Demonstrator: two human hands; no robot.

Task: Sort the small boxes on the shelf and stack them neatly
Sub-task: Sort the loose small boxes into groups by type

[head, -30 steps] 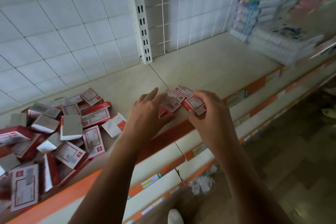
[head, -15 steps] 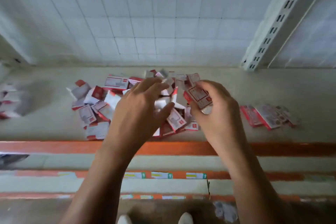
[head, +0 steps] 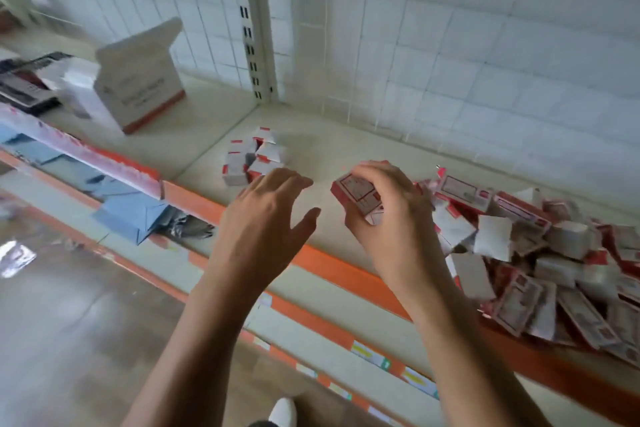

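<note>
Now, mid-transfer I judge, my right hand (head: pixel 391 218) grips a small red-and-white cardboard box (head: pixel 356 196), my left hand (head: pixel 266 211) is spread empty; next I square the box onto the far-left stack of white-and-red boxes (head: pixel 254 159).

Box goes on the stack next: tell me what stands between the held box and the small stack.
Only the open left hand, hovering beside the small stack, crosses the path from the box in the right hand. Nothing else shows on the shelf.

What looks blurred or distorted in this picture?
Head view: motion blur smears the loose box pile at right and the large carton at left; the held box in the right hand reads clearest; the upright post leans, likely lens distortion; glare marks the floor.
</note>
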